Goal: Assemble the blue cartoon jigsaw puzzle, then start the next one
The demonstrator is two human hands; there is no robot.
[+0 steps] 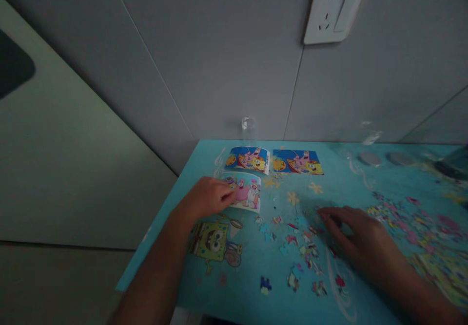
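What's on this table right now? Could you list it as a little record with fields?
surface: blue cartoon-print table against a grey wall
left hand: rests on the near picture card, fingers on its left part
right hand: flat over loose puzzle pieces
other cards: two more picture cards side by side near the wall
right side: a dense spread of pieces
back: clear cup, two round lids
wall: socket
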